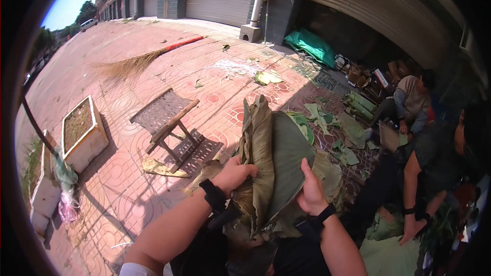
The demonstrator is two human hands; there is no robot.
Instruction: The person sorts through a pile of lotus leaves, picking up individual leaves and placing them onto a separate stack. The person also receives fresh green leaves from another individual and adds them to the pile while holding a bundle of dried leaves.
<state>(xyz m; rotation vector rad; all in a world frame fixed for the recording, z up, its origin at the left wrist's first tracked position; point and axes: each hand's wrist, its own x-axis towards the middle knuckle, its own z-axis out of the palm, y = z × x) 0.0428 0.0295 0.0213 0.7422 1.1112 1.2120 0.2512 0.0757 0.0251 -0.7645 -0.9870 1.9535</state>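
A bundle of large dried leaves (260, 158), brownish and folded on its left side, is held upright in front of me. A flatter grey-green leaf (289, 156) forms its right side. My left hand (234, 175) grips the folded brown edge, fingers curled round it. At the lower right edge of the green leaf is my right hand (313, 190), its thumb raised and apart, the fingers partly behind the leaf. More dry leaves (327, 176) lie behind and below the bundle. Both wrists wear black bands.
A small woven stool (166, 115) stands left of centre, with planter boxes (84, 130) farther left. A broom (148, 56) lies on the paving. At the right, a co-worker's hands (411, 225) touch green leaves (391, 253); another person (409, 102) sits behind, near leaf scraps (353, 130).
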